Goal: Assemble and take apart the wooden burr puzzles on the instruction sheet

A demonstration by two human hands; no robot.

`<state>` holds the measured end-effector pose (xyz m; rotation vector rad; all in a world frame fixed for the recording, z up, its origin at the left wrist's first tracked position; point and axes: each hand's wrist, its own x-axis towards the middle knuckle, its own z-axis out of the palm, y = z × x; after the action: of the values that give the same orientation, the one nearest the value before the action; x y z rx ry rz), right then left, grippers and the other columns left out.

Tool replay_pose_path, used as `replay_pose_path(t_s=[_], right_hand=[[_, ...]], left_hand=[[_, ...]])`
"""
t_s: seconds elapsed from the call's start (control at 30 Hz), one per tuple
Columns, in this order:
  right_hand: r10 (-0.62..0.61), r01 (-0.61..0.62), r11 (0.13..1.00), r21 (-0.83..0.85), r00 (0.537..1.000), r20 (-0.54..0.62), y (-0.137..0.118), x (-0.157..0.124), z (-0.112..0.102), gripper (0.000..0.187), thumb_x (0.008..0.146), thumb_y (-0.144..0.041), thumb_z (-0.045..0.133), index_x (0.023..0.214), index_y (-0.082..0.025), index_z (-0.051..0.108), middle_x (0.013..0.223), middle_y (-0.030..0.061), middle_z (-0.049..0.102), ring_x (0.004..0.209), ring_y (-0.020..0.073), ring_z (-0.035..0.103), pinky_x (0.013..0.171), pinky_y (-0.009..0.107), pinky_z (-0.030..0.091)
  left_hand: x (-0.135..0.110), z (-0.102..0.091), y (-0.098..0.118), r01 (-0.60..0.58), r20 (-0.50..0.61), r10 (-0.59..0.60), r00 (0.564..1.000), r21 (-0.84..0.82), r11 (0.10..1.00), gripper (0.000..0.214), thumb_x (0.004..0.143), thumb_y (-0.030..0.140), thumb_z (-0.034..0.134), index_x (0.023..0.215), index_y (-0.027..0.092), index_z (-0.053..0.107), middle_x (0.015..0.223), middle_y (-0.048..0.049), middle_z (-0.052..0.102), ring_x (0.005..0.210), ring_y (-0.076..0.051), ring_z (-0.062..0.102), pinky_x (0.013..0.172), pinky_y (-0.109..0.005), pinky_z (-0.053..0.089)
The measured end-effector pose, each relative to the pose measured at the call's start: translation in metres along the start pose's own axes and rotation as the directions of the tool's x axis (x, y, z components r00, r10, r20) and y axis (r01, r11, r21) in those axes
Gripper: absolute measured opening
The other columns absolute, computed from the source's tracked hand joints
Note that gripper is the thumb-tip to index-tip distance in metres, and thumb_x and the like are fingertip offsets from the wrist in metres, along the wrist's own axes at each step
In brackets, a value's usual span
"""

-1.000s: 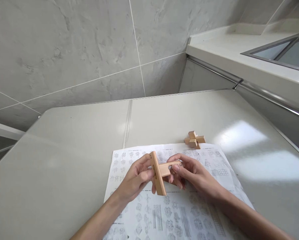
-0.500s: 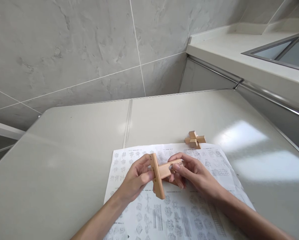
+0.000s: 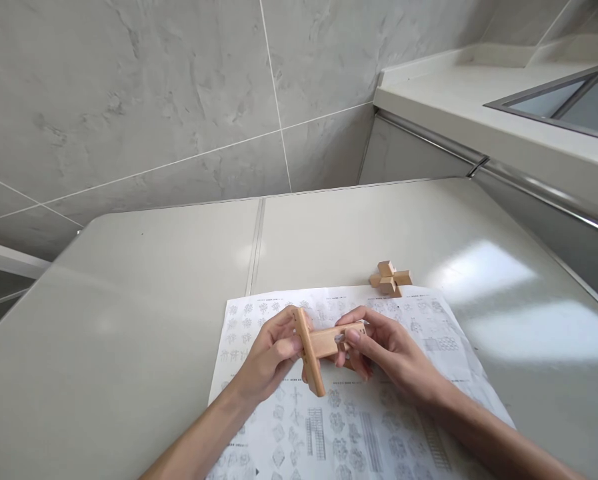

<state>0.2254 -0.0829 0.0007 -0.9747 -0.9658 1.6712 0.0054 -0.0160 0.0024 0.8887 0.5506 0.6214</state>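
Head view: both hands' grip clamped on crossed wooden bars [image 3: 319, 347] above printed sheet [image 3: 379, 427], small wooden cross [image 3: 390, 279] beyond.

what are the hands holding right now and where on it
Two crossed wooden puzzle bars. The left hand pinches the upright bar near its middle; the right hand holds the crosswise bar at its outer end.

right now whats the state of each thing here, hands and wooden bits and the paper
left hand: fingers closed on the upright wooden bar
right hand: fingers closed on the crosswise wooden bar
upright wooden bar: held above the sheet, tilted, joined crosswise with the other bar
crosswise wooden bar: held, one end meeting the upright bar
small wooden cross puzzle: assembled, resting on the table at the sheet's far edge, untouched
instruction sheet: unfolded, lying flat on the table
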Motion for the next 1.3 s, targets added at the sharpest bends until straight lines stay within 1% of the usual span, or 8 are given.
replay_pose_path(t_s=[0.17, 0.33, 0.5, 0.67, 0.77, 0.93, 1.03, 1.3], right_hand=[[-0.004, 0.004, 1.0, -0.011, 1.0, -0.014, 0.002, 0.0, -0.002, 0.036, 0.104, -0.059, 0.069, 0.105, -0.023, 0.067, 0.081, 0.0041, 0.078, 0.052, 0.0118, 0.053, 0.054, 0.029, 0.046], [-0.019, 0.007, 0.998, -0.065, 0.982, -0.19, 0.001, 0.001, -0.007, 0.038, 0.103, -0.062, 0.068, 0.104, -0.024, 0.065, 0.063, -0.0027, 0.065, 0.052, 0.0159, 0.059, 0.054, 0.031, 0.049], [-0.139, 0.016, 0.939, -0.344, 0.932, -0.335, 0.004, 0.001, -0.006, 0.036, 0.105, -0.06, 0.063, 0.098, -0.025, 0.064, 0.071, 0.0018, 0.07, 0.06, 0.0187, 0.061, 0.055, 0.032, 0.047], [-0.237, 0.04, 0.815, -0.577, 0.934, -0.269, 0.012, -0.001, -0.004, 0.027, 0.108, -0.051, 0.06, 0.102, -0.026, 0.065, 0.081, 0.0053, 0.076, 0.065, 0.0217, 0.067, 0.056, 0.033, 0.05], [-0.253, 0.039, 0.773, -0.634, 0.934, -0.251, 0.014, -0.001, -0.005, 0.023, 0.108, -0.049, 0.06, 0.105, -0.027, 0.066, 0.088, 0.006, 0.079, 0.068, 0.0225, 0.07, 0.058, 0.034, 0.052], [-0.316, 0.068, 0.726, -0.685, 0.917, -0.244, 0.015, 0.0, -0.006, 0.019, 0.107, -0.046, 0.061, 0.102, -0.028, 0.065, 0.092, 0.0064, 0.078, 0.074, 0.0248, 0.071, 0.062, 0.036, 0.052], [-0.328, 0.074, 0.684, -0.725, 0.92, -0.215, 0.016, 0.0, -0.006, 0.013, 0.107, -0.039, 0.06, 0.102, -0.028, 0.064, 0.091, 0.0063, 0.076, 0.074, 0.0248, 0.07, 0.064, 0.038, 0.052], [-0.381, 0.137, 0.545, -0.827, 0.919, -0.099, 0.019, 0.003, -0.008, 0.007, 0.107, -0.025, 0.056, 0.103, -0.026, 0.062, 0.094, 0.0088, 0.072, 0.088, 0.029, 0.066, 0.075, 0.044, 0.054]], left_hand=[[-0.001, -0.001, -0.001, 0.051, -0.046, -0.051, 0.998, -0.007, 0.999, 0.026, 0.093, 0.039, 0.079, 0.091, 0.018, 0.063, 0.072, 0.0025, 0.058, 0.049, -0.009, 0.056, 0.047, -0.02, 0.046], [0.002, -0.006, 0.001, -0.041, -0.121, 0.035, 0.992, -0.05, 0.998, 0.025, 0.091, 0.039, 0.079, 0.092, 0.018, 0.066, 0.074, 0.0041, 0.053, 0.046, -0.007, 0.049, 0.046, -0.021, 0.045], [-0.002, 0.002, 0.0, -0.049, -0.187, 0.111, 0.976, 0.307, 0.95, 0.024, 0.099, 0.04, 0.074, 0.108, 0.017, 0.075, 0.076, -0.0003, 0.06, 0.066, -0.013, 0.055, 0.061, -0.023, 0.048], [-0.011, 0.016, -0.01, -0.16, -0.016, 0.232, 0.973, 0.678, 0.718, 0.038, 0.1, 0.023, 0.07, 0.138, 0.024, 0.072, 0.087, -0.0035, 0.071, 0.074, -0.017, 0.062, 0.066, -0.027, 0.051], [-0.013, 0.019, -0.016, -0.277, 0.132, 0.281, 0.951, 0.77, 0.575, 0.055, 0.101, 0.016, 0.065, 0.155, 0.03, 0.058, 0.083, -0.0009, 0.07, 0.067, -0.017, 0.061, 0.063, -0.028, 0.05], [-0.012, 0.018, -0.016, -0.471, 0.399, 0.29, 0.87, 0.847, 0.246, 0.052, 0.104, 0.01, 0.056, 0.153, 0.026, 0.06, 0.092, -0.0072, 0.075, 0.077, -0.023, 0.066, 0.075, -0.039, 0.055], [-0.011, 0.019, -0.014, -0.532, 0.487, 0.236, 0.841, 0.823, 0.199, 0.046, 0.104, 0.01, 0.055, 0.148, 0.022, 0.065, 0.089, -0.0077, 0.076, 0.081, -0.025, 0.068, 0.081, -0.043, 0.055], [-0.008, 0.021, -0.013, -0.565, 0.54, 0.167, 0.825, 0.803, 0.192, 0.015, 0.101, 0.016, 0.066, 0.109, 0.022, 0.077, 0.086, -0.0072, 0.08, 0.077, -0.025, 0.066, 0.077, -0.041, 0.049]])
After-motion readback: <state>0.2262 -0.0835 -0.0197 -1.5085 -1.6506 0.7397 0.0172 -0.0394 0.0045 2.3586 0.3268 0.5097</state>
